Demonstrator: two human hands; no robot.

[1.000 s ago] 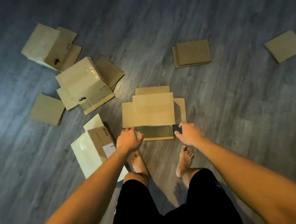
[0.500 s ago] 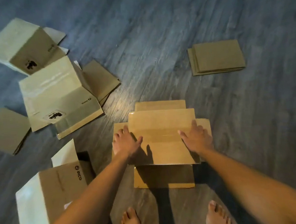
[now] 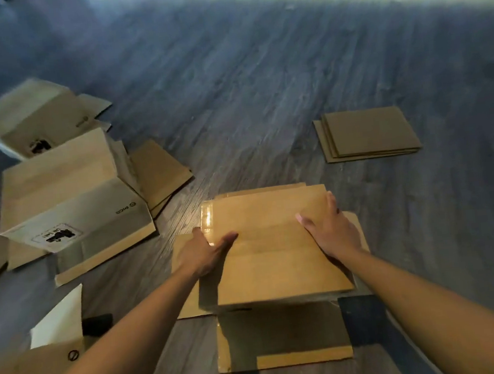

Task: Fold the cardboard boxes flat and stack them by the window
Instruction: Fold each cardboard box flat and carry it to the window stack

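My left hand [image 3: 202,253] and right hand [image 3: 333,229] hold the brown cardboard box [image 3: 276,250] low in the middle of the floor [image 3: 261,95], one hand at each side. The left thumb lies across the top panel while its fingers [image 3: 197,232] curl down over the left edge; the right fingers [image 3: 332,205] lie straight and together along the right edge, thumb spread onto the panel. The box is matte corrugated board, rectangular, its flaps splayed out on the floor; a strip of glossy clear tape [image 3: 207,223] shines at its far-left corner. The floor is grey wood-grain plank.

To the left stand two open printed boxes [image 3: 69,201], pale and smooth-faced, with loose flat pieces [image 3: 159,171] tucked beside them. Another box [image 3: 46,372] sits at the lower left, beside my left forearm. Well apart on the right lies a neat stack of flattened cardboard [image 3: 370,132], edges stepped.
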